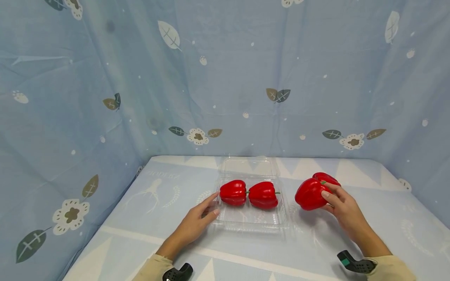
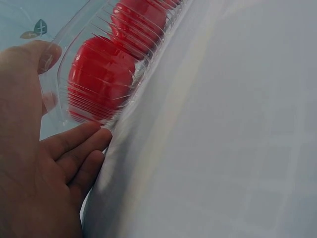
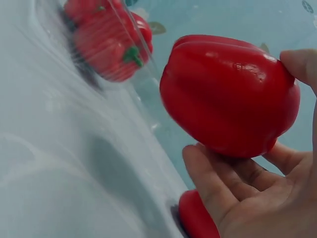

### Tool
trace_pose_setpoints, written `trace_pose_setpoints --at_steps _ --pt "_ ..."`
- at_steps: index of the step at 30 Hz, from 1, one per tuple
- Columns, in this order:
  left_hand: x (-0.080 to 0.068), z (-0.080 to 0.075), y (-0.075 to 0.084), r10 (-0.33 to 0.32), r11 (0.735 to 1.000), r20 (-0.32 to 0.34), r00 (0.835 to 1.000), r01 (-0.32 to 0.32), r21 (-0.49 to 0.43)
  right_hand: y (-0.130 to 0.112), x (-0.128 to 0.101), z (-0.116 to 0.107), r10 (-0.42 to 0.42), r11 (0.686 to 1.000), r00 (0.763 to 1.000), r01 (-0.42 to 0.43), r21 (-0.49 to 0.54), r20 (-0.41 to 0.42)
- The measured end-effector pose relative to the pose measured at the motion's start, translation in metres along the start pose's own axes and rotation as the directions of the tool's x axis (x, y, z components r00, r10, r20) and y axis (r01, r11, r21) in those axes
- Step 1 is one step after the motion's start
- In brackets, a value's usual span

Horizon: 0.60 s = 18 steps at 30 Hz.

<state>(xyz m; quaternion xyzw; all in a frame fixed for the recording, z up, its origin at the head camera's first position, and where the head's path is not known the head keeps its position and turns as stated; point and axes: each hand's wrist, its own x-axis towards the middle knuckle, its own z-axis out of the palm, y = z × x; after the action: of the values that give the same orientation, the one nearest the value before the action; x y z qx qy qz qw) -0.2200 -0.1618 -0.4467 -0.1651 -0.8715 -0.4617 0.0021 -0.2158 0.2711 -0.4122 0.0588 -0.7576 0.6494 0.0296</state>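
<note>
A red pepper (image 1: 310, 194) is lifted just off the table (image 1: 147, 218), right of the clear tray (image 1: 251, 220), gripped in the right hand (image 1: 342, 208) with thumb on top and fingers (image 3: 210, 181) curled beneath. Another pepper (image 1: 326, 178) lies just behind it, mostly hidden. The left hand (image 1: 195, 223) rests with straight fingers (image 2: 79, 144) against the tray's near-left corner, holding nothing. Two peppers (image 1: 249, 193) lie side by side in the tray, blurred through its ribbed wall in the left wrist view. The tray's open lid (image 1: 247, 166) at the far side is hard to make out.
</note>
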Motion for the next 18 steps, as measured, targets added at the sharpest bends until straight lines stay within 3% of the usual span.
trace_pose_setpoints --at_steps 7,18 --pt "0.000 -0.001 0.000 0.000 1.000 -0.016 1.000 0.000 0.015 -0.001 0.004 0.008 -0.048 0.985 0.997 0.039 0.169 0.053" --pt "0.000 0.000 0.000 0.009 1.000 0.001 1.000 -0.009 0.004 -0.001 0.002 0.014 -0.064 0.967 0.994 0.039 0.252 0.090"
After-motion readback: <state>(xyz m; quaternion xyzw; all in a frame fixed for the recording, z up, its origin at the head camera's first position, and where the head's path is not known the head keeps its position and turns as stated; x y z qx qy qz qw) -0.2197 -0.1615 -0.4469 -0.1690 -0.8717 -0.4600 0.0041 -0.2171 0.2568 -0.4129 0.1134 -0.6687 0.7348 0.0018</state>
